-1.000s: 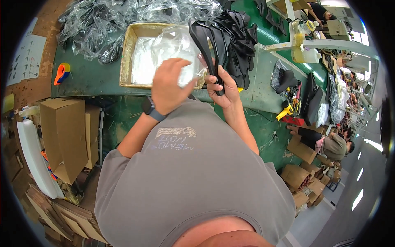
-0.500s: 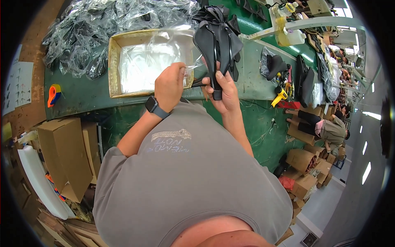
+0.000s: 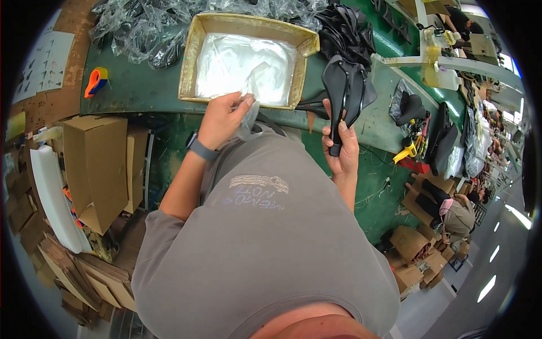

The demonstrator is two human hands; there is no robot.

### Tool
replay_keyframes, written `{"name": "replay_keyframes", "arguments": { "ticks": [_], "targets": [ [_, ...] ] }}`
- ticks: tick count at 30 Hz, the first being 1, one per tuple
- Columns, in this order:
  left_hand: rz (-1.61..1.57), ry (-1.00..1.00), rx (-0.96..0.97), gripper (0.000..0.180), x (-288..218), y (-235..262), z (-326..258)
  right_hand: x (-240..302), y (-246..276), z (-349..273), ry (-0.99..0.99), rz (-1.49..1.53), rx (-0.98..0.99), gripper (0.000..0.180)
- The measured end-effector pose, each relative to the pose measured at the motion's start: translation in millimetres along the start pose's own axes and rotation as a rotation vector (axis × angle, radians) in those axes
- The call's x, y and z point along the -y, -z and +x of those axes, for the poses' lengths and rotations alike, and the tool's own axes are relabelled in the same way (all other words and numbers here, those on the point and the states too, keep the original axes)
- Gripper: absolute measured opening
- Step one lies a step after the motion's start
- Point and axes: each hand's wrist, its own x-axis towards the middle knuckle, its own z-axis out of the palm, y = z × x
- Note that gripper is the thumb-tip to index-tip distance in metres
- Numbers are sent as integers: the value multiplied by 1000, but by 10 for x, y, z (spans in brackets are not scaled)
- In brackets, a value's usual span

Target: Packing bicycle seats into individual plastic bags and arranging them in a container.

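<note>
1. Bicycle saddle (image 3: 345, 90), black, 1 in hand: held upright at upper centre-right of the frame, nose downward, above the near edge of the green counter (image 3: 135, 93).
2. Right hand (image 3: 340, 148): grip closed around the saddle's narrow lower end, fingers wrapped fully.
3. Left hand (image 3: 224, 116): grip pinched shut on 1 clear plastic bag (image 3: 248, 113) at the near rim of the cardboard tray (image 3: 189, 62), upper centre.
4. Change noted against 0.5 s ago: the bag was then raised at the saddle, both hands close together. The hands are now apart, the left lowered to the tray rim with the bag hanging limp. Judgement: the saddle is not yet bagged; the bag appears to be being re-gripped or freshly drawn from the stack.
5. Tray contents: 1 stack of white-clear bags (image 3: 243, 65); individual count cannot be told.
6. Counts elsewhere: 1 pile of black saddles (image 3: 344, 31) at top centre-right, number not countable; 1 heap of crumpled clear bags (image 3: 141, 28) at upper left; 1 orange tape dispenser (image 3: 95, 81) at left on the counter; 1 wristwatch (image 3: 200, 150) on the left wrist.
7. Cardboard boxes (image 3: 93, 164) stand at lower left, more at lower right; exact count not determinable.
8. Another person (image 3: 451, 209) sits at right, well apart.
</note>
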Motion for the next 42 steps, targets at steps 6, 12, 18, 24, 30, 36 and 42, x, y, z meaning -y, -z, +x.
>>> {"name": "replay_keyframes", "arguments": {
  "ticks": [6, 12, 18, 24, 30, 36, 42],
  "targets": [
    [155, -147, -123, 24, -259, 135, -230, -97, -61, 12, -123, -244, 88, 49],
    [-142, 39, -47, 15, -166, -343, -194, -84, -494, -42, -396, -354, 308, 57],
    [-448, 129, 431, 18, -550, -673, -346, -120, -100, -16, -440, -176, 105, 46],
    [-1089, 327, 407, 25, -505, -533, -106, 45, 332, -170, -253, 79, -191, 42],
    [-981, 284, 311, 17, -534, -561, 419, 331, 390, -386, -108, -466, 161, 44],
    [-77, -718, -65, 5, -892, -920, 606, 309, 256, -58, 328, -1316, 112, 44],
    [-210, -737, 510, 11, -909, -1035, 541, 248, 357, 408, 38, -696, -469, 79]
  ]
}}
